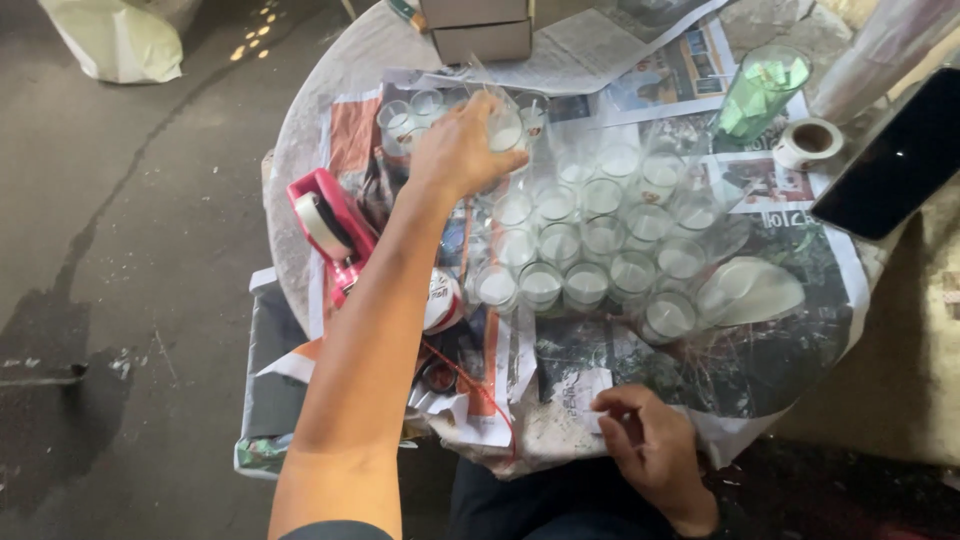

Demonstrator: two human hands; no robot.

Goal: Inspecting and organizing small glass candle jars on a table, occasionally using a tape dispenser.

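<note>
glass and brittle, the small wax-filled candle cup point(507, 130) just beyond the red tape dispenser point(330, 225) looked smooth-sided, gripped around its sides by the left hand point(458, 150), while the right hand point(650, 445) lay loosely curled, holding nothing.

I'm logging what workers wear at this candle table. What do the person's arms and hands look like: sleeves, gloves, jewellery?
Both arms are bare to the frame edge. Left hand and right hand show no gloves, rings or watch. No sleeves show.

Left hand point(455, 150) and right hand point(650, 445) are bare, ungloved. Forearms unsleeved. Dark trousers point(540, 505) at lower edge.
</note>
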